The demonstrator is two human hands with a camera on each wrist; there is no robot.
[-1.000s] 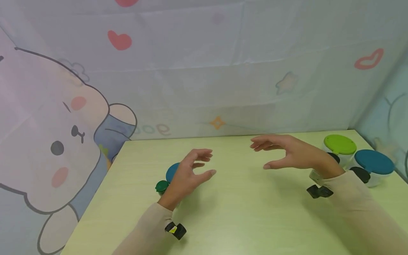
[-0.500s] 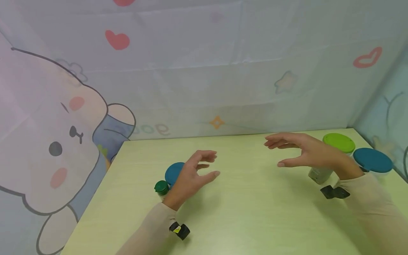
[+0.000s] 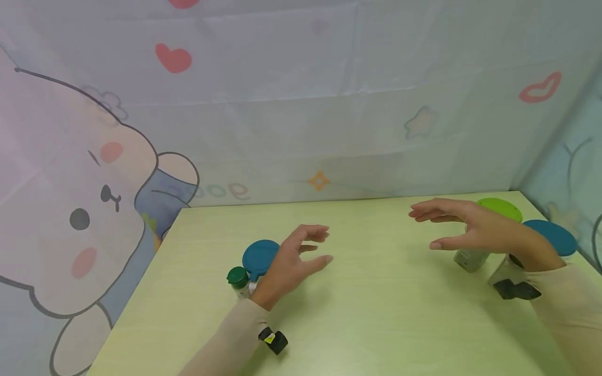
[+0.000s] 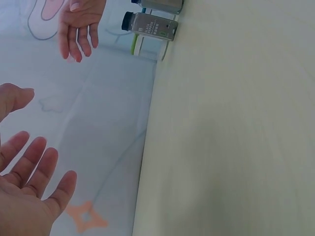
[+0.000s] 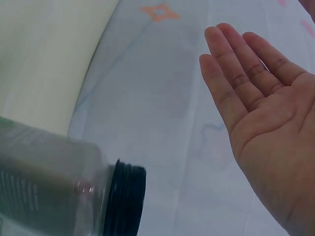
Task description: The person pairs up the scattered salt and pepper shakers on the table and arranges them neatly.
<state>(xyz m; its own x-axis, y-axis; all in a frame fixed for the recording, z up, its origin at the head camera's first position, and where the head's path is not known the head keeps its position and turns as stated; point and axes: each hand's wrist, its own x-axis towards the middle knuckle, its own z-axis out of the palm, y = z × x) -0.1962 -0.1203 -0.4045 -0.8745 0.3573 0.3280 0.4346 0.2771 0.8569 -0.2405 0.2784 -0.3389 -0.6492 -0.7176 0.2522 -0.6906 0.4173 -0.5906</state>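
Note:
My left hand [image 3: 292, 265] hovers over the table with fingers loosely bent and nothing in its grasp. Behind it sit a tub with a blue lid [image 3: 260, 256] and a small jar with a green cap [image 3: 238, 277], both partly covered by the hand or each other. On the right, my right hand [image 3: 484, 230] is held above the table, palm facing inward, also holding nothing. Near it is a clear bottle [image 3: 470, 259], whose dark cap [image 5: 124, 201] shows large in the right wrist view. The right hand and wrist partly hide a green-lidded tub [image 3: 502, 207] and a blue-lidded tub [image 3: 554, 236].
The pale yellow table [image 3: 367, 324] runs back to a printed cloth [image 3: 291, 130] with hearts and a cartoon animal. In the left wrist view, a labelled dark-capped bottle [image 4: 153, 26] stands among the containers at the table's right.
Both hands have drifted right, the right one farther, now overlapping the right-hand containers. More of the left blue lid and green-capped jar shows. Neither hand has taken hold of anything.

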